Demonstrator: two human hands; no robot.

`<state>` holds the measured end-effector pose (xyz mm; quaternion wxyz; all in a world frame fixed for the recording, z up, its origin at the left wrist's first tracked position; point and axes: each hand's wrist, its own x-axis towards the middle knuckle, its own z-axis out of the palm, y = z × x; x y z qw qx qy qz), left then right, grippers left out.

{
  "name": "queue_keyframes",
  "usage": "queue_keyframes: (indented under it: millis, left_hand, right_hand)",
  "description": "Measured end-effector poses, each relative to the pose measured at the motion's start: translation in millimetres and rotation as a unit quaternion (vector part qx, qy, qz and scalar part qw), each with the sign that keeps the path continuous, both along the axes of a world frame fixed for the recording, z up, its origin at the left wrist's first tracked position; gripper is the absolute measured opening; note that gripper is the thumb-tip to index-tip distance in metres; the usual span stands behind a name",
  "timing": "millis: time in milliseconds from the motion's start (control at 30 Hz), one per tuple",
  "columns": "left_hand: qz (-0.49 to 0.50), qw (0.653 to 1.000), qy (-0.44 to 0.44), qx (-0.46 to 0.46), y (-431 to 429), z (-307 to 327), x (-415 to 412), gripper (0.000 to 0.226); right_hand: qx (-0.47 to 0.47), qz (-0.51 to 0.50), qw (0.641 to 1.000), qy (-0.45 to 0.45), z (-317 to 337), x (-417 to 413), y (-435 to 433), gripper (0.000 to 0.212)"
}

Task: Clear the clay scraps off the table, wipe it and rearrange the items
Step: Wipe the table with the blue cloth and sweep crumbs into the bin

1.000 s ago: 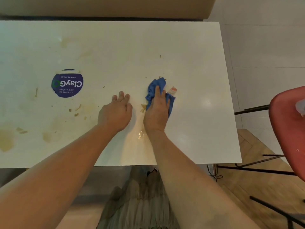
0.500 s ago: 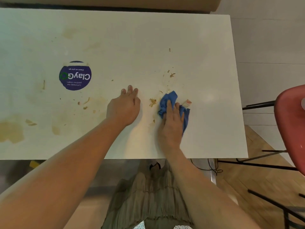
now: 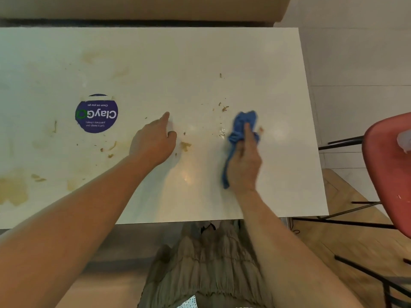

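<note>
One blue cloth (image 3: 241, 123) — right hand (image 3: 243, 165) grip clenched round it; left hand (image 3: 153, 143) grip loose, empty.

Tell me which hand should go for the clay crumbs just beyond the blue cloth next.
Right, probably. The right hand grips the blue cloth, and the clay crumbs lie just past its far end. The left hand has no cloth and is farther off on the table.

Table (image 3: 155, 63): smooth glossy white top, clay-smeared. Cloth (image 3: 239, 130): soft blue fabric. Chair (image 3: 387, 170), right of table: red plastic.
</note>
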<state>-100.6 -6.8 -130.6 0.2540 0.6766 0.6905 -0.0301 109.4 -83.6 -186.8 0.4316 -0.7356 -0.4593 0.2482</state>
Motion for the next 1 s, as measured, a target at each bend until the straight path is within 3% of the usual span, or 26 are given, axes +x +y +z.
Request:
queue_keyframes:
  millis: [133, 233, 367, 533, 667, 733, 833, 933, 1000]
  left_hand:
    - [-0.053, 0.997, 0.036, -0.031, 37.4, -1.5, -9.9, 0.063]
    - [-0.113, 0.985, 0.104, -0.078, 55.1, -2.6, -15.1, 0.056]
    - [-0.155, 0.973, 0.151, -0.076, 62.5, -3.2, -13.1, 0.051]
    - [-0.157, 0.972, 0.154, -0.084, 71.7, -6.8, -21.7, 0.053]
    - [-0.134, 0.978, 0.119, -0.104, 73.8, -7.8, -34.1, 0.053]
    - [-0.137, 0.978, 0.107, -0.112, 77.8, -7.0, -36.6, 0.052]
    - [-0.119, 0.982, 0.094, -0.108, 89.9, -2.6, -36.6, 0.051]
    - [-0.088, 0.99, 0.08, -0.074, 104.9, -2.1, -33.2, 0.057]
    - [-0.102, 0.986, 0.096, -0.095, 109.3, -5.4, -27.5, 0.061]
  right_hand:
    - [-0.083, -0.054, 0.983, -0.154, -17.2, 84.7, 6.3, 0.054]
    - [-0.12, -0.045, 0.955, -0.268, -35.4, 85.7, 28.7, 0.052]
    - [-0.122, -0.02, 0.962, -0.245, -32.9, 49.6, 83.5, 0.053]
    - [-0.065, 0.167, 0.964, -0.198, -37.5, -25.1, 105.9, 0.055]
    - [-0.034, 0.296, 0.944, -0.141, -34.6, -65.3, 82.6, 0.055]
    - [-0.031, 0.323, 0.943, -0.071, -28.8, -63.6, 76.4, 0.05]
    - [-0.01, 0.238, 0.971, -0.013, -12.5, -33.5, 70.7, 0.045]
    - [-0.004, 0.048, 0.998, -0.05, -12.5, 27.7, 78.0, 0.043]
    - [-0.073, -0.04, 0.991, -0.103, -16.0, 69.4, 91.6, 0.046]
